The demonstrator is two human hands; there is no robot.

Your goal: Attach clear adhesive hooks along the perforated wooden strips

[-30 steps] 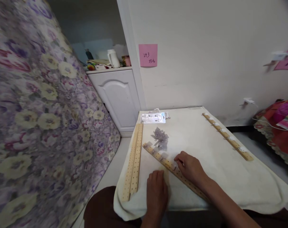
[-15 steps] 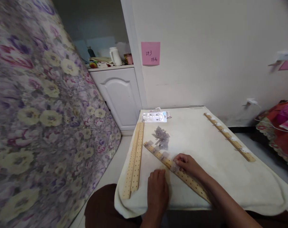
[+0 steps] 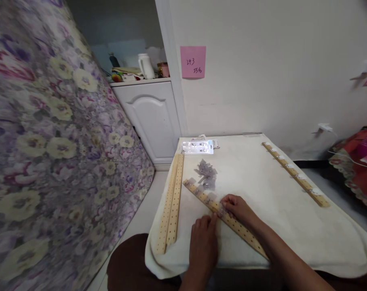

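Observation:
A wooden strip [image 3: 244, 233] with rows of small holes lies slantwise on the cloth-covered table. Several small clear plastic tabs [image 3: 211, 197] with tiny metal parts stand along its far half. My right hand [image 3: 237, 208] is closed in a pinch on one clear tab at the strip's middle; the fingers partly hide it. From the near side my left hand [image 3: 203, 238], fingers curled, touches the strip's edge with a fingertip beside that tab. Beyond the strip lies a loose heap of similar clear tabs [image 3: 207, 173].
Two more perforated strips [image 3: 173, 202] lie along the left table edge. A strip with white round pieces [image 3: 295, 174] lies on the right. Flat clear packaging [image 3: 197, 147] rests at the back. A floral curtain [image 3: 59, 161] hangs left; the wall [image 3: 247, 81] stands behind the table.
My left hand has moved slightly forward and right, and a fingertip now reaches the strip's edge. My right hand stays at the same tab. The view has shifted slightly.

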